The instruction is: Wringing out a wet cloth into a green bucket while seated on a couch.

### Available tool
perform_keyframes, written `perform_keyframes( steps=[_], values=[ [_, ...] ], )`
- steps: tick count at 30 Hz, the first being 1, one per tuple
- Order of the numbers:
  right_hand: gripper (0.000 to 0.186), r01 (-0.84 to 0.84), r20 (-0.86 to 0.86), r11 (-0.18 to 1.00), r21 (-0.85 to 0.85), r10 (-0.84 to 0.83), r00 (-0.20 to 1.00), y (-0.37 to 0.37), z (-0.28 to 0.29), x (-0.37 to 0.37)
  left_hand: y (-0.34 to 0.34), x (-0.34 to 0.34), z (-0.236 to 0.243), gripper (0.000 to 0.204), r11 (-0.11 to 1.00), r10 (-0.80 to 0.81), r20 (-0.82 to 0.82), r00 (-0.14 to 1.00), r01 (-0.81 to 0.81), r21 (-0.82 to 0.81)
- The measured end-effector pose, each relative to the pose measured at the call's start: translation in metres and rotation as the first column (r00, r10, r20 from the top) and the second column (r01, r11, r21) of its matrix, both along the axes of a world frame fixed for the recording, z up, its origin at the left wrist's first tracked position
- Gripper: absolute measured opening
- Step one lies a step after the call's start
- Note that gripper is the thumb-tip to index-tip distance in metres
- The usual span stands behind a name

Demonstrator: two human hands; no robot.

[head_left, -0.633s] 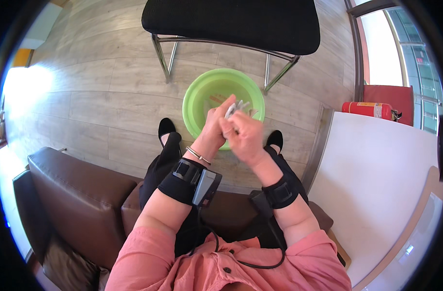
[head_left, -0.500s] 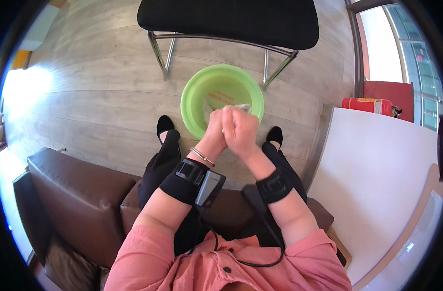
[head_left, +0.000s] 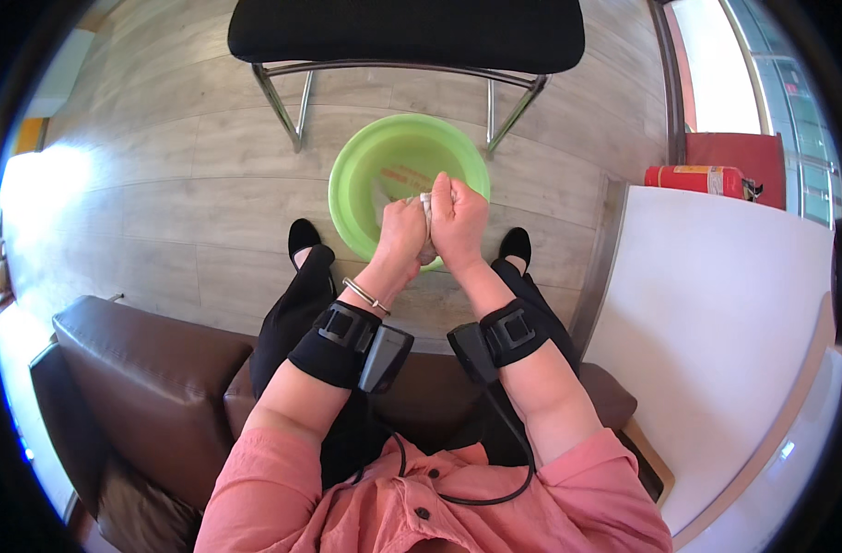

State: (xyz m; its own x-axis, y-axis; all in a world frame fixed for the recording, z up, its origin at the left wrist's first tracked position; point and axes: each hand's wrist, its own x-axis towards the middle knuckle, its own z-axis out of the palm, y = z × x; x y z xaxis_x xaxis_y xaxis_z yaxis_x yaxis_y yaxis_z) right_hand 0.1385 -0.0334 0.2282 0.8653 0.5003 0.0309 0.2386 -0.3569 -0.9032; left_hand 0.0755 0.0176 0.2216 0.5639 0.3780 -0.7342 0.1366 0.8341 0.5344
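Note:
Over a light green plastic basin [head_left: 352, 175] on the floor, my left hand [head_left: 399, 235] and my right hand [head_left: 460, 219] are both closed on a bunched whitish cloth [head_left: 425, 210]. The hands are pressed close together, so most of the cloth is hidden between them. Inside the basin something pale lies at the left, partly behind my left hand; I cannot make out whether it is more cloth.
A black chair [head_left: 405, 32] with metal legs stands beyond the basin. Brown leather seating [head_left: 144, 359] is beneath and beside me. At the right are a white tabletop [head_left: 688, 304], a red fire extinguisher [head_left: 693, 182] and a glazed opening. My feet flank the basin on wood-look flooring.
My hands have shifted on the cloth, from stacked over one another to side by side, with the right thumb now upward. The view has moved slightly, shifting the chair and basin up and left.

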Motion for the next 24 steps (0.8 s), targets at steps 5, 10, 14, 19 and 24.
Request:
perform_keyframes(
  steps=[5, 10, 14, 19, 24],
  values=[
    [0.032, 0.016, -0.064, 0.995, -0.094, -0.022, 0.998, -0.001, -0.005, 0.007, 0.015, 0.004, 0.008, 0.019, 0.992, 0.066, -0.004, 0.998, -0.065, 0.109],
    [0.028, 0.187, -0.627, 0.962, 0.2, -0.021, 0.778, -0.01, -0.042, 0.012, 0.023, 0.002, 0.007, 0.018, 0.995, 0.073, 0.123, 0.99, -0.08, 0.054],
    [0.03, -0.079, -0.575, 0.984, 0.16, 0.157, 0.803, -0.02, -0.038, 0.041, 0.035, -0.002, 0.004, 0.025, 0.999, -0.028, 0.155, 0.988, 0.024, 0.025],
    [0.023, -0.124, -0.121, 0.991, -0.05, 0.117, 0.986, -0.005, 0.021, 0.019, 0.039, -0.009, 0.01, 0.029, 0.997, -0.027, 0.098, 0.995, 0.034, -0.074],
    [0.019, -0.462, 0.23, 0.883, 0.083, 0.434, 0.871, 0.004, 0.037, -0.02, 0.027, -0.016, -0.023, 0.026, 0.977, 0.181, 0.309, 0.934, -0.136, -0.161]
  ],
)
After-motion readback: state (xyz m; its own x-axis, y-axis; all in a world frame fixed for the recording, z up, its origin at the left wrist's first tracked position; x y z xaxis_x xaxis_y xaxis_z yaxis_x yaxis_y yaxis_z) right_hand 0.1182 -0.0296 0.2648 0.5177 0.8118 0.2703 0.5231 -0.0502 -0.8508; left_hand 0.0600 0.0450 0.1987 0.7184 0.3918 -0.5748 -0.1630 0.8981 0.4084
